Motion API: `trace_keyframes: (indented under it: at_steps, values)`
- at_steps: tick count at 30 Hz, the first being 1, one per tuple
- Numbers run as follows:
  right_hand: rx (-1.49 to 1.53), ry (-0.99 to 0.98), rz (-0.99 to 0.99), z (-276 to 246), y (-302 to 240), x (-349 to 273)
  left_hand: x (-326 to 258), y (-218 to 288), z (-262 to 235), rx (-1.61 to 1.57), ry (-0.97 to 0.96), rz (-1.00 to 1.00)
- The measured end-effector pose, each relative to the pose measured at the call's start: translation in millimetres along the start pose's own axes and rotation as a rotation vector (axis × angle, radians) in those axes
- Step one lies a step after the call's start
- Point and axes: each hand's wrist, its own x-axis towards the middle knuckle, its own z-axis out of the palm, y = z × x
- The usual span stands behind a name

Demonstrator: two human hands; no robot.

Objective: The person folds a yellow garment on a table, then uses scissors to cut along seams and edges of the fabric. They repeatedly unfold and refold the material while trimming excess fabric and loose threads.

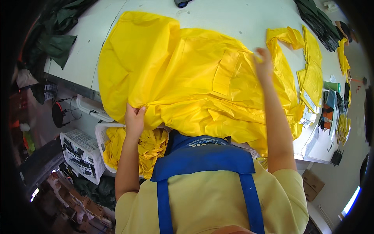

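A large yellow raincoat-like garment [194,70] of smooth, creased fabric spreads over the white table [218,13] and hangs past its near edge. It has a stitched flap pocket [226,73] right of its middle. My left hand [135,120] pinches the garment's near edge on the left, thumb and fingers closed on the cloth. Out to the right, my right hand [263,64] is raised beside the garment's far right part. Motion smears its fingers, and whether it touches the cloth cannot be told.
Yellow pieces [311,66] lie on the right of the table, near dark green folded cloth [317,23]. More dark green fabric [58,46] is at the far left. Below the left edge stand a white basket of yellow cloth [113,150] and a white printed crate [82,156].
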Motion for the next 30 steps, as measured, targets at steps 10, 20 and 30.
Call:
trace_keyframes:
  at_steps: [10,20,30]
  values:
    - [-0.388,-0.329,0.726,-91.3,270.4,15.1,135.5,67.9,-81.4,0.005,-0.022,-0.152]
    - [-0.504,-0.344,0.65,-106.0,217.4,29.1,429.8,44.0,-22.2,0.835,0.35,-0.073]
    - [0.171,0.132,0.475,-235.4,203.6,-13.5,479.7,64.9,-98.0,0.026,0.154,0.236]
